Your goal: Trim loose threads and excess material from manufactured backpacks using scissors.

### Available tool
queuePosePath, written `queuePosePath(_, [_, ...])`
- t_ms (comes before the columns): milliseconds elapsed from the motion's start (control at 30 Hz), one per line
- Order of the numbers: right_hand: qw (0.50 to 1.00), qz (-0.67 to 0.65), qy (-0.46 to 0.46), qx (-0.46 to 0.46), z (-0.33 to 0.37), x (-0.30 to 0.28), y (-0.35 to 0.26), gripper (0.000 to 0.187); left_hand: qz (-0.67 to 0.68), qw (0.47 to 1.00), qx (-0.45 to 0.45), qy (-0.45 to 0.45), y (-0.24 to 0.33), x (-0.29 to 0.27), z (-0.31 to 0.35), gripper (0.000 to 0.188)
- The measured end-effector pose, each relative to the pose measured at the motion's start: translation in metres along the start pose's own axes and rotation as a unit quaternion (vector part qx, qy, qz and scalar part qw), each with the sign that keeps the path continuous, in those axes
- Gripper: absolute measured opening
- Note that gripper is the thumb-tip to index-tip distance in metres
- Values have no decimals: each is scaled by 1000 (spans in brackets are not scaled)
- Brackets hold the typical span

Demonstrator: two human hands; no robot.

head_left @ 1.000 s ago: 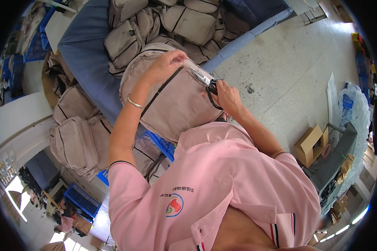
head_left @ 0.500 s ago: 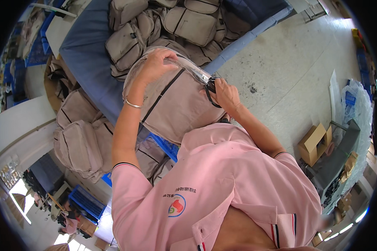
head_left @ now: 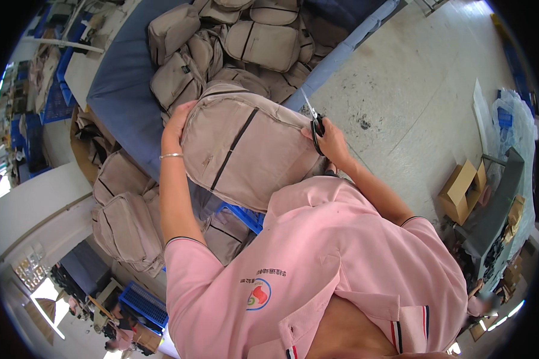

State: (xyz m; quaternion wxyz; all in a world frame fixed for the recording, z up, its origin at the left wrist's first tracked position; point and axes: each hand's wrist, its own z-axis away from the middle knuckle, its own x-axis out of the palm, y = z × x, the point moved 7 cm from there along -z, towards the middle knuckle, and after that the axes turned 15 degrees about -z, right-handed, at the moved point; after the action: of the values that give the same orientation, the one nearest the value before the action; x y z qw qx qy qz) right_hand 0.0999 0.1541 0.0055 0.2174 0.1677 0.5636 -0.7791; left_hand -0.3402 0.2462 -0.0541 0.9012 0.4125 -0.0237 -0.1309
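Note:
A beige backpack (head_left: 263,146) with a dark zip line across its front lies before me, against my lap. My left hand (head_left: 176,122) grips its left edge, the fingertips partly hidden behind the fabric. My right hand (head_left: 334,145) is closed around the black handles of a pair of scissors (head_left: 309,106), beside the backpack's right edge. The blades point up and away from me, off the fabric.
Beyond, a blue fabric-sided bin (head_left: 117,66) holds several beige backpacks. More beige backpacks (head_left: 126,227) are piled at my left. A blue plastic crate (head_left: 245,218) shows under the backpack. An opened cardboard box (head_left: 461,190) stands on the right beside a grey machine (head_left: 498,203).
My left hand has moved from the backpack's top to its left edge. The scissors have swung away from the top seam, blades now pointing upward. The backpack has turned slightly.

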Motion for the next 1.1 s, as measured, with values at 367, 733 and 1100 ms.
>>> queuePosePath(367, [873,-469,-125,60,15,-36,12,44,-189,882,228,367,196,68,299,17])
queuePosePath(733, [894,-431,-99,78,18,-97,52,51,-346,802,361,327,128,310,270,34])
queuePosePath(1100, [996,-6,-32,-84,31,-130,52,44,-313,888,250,225,15,421,160,45])
